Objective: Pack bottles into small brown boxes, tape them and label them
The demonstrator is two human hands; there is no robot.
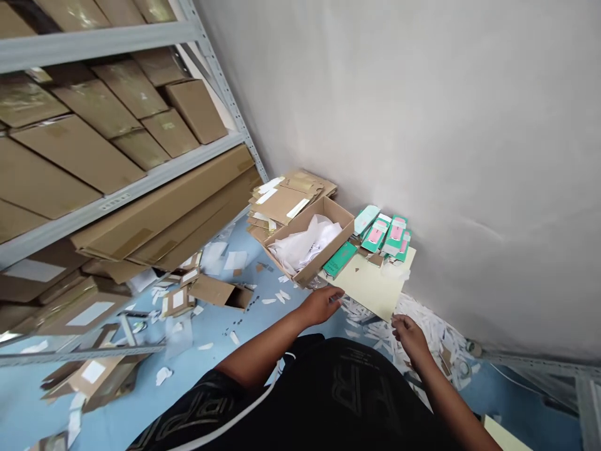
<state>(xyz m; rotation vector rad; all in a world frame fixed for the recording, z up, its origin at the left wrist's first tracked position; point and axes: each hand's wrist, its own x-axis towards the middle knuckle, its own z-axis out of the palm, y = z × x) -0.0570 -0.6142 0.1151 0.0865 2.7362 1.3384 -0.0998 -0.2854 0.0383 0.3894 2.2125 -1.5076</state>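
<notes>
Outlined letter R (346, 389) on black shirt (314, 401)

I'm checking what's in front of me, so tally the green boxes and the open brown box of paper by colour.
Plain green rectangular cardboard box: 1
Pale mint-green cardboard box: 1
Green cardboard boxes with pink labels: 3, one partly hidden
Open brown cardboard box holding white paper: 1
Total: 6 visible

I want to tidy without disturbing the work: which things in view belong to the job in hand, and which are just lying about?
Probably in use, being close to the hands:
- cream board
- green boxes
- open carton with paper

Seemingly lying about:
- paper scraps
- open-ended box
</notes>
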